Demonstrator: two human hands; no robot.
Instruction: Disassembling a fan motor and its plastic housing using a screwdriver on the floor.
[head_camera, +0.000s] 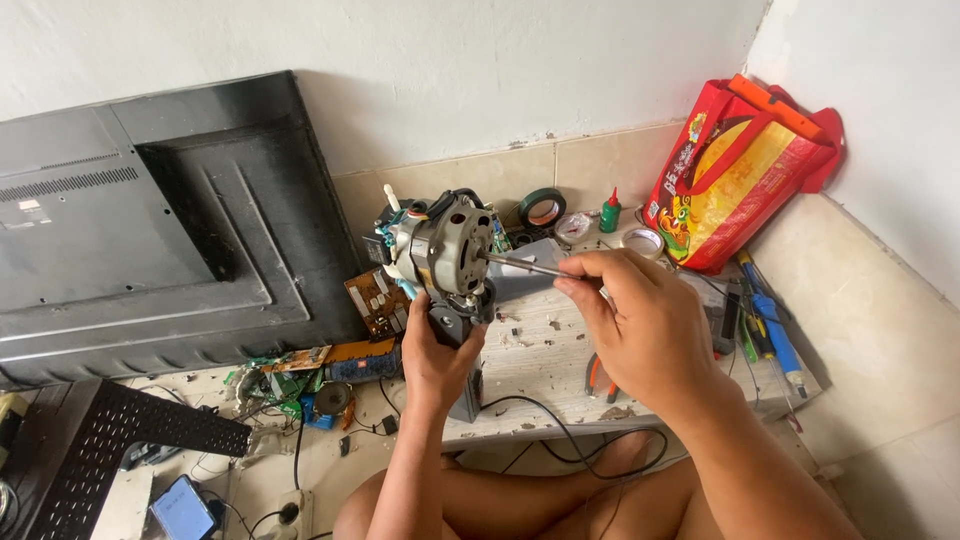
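Motor: I hold the fan motor (447, 250) up above the low white bench (540, 365), its silver round housing turned toward me and its shaft pointing to my right, so the end faces my tool.
Left hand: my left hand (437, 362) is closed around the dark base under the motor, gripping it from below; I judge this keeps the motor steady and off the bench.
Right hand: my right hand (640, 325), to the right of the motor, has its fingers pinched shut on a thin metal tool (530, 266) whose tip meets the motor's shaft end.
Bag: well to the right of the motor, a red and yellow printed bag (735, 170) leans in the wall corner.
Tape and bottle: behind the motor by the wall, a dark tape roll (542, 207) and a small green bottle with a red cap (610, 213).
Panel: left of the motor, a large black television back (150, 230) leans on the wall.
Board: below-left of the motor, a brown circuit board (375, 300).
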